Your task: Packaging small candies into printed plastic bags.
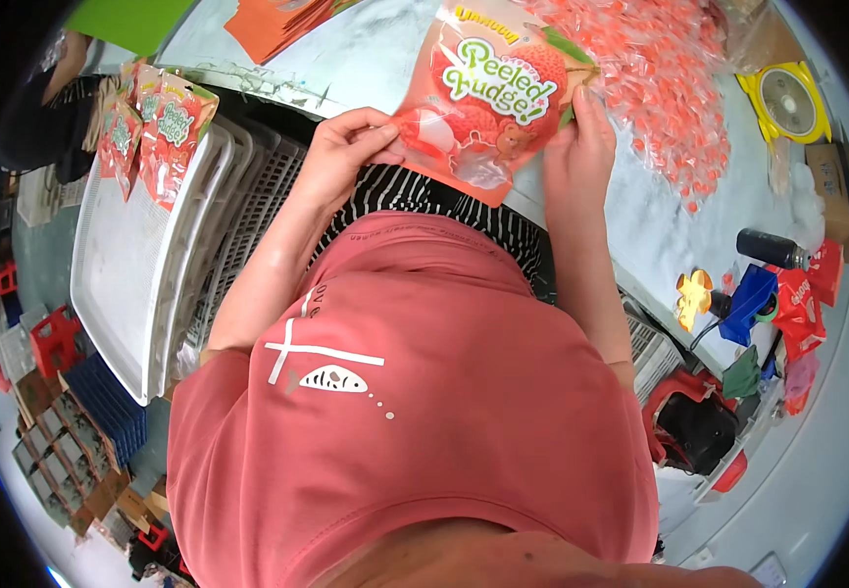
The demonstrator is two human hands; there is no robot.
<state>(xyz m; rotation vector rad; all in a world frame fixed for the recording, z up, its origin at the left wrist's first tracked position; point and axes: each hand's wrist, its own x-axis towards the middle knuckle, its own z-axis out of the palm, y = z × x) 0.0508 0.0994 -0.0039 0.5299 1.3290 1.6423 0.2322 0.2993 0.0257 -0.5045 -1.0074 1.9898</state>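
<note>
Between my two hands a red and pink candy pouch (488, 93) is held up at the table's near edge, its printed front toward me. A small clear window shows near its bottom. My left hand (351, 147) pinches the pouch's lower left edge between thumb and fingers. On the pouch's right edge, my right hand (581, 142) grips with the thumb in front; its other fingers are mostly behind. Just beyond the right hand lies a large heap of small wrapped red candies (655, 88) on the white table (630, 211).
At the left, stacked white plastic trays (116, 284) bear several similar pouches (172, 127). A yellow scale (787, 103), a dark bottle (771, 249) and a blue box (750, 304) sit at the right. Orange sheets (273, 27) lie at the far side. Another person's arm (65, 67) shows upper left.
</note>
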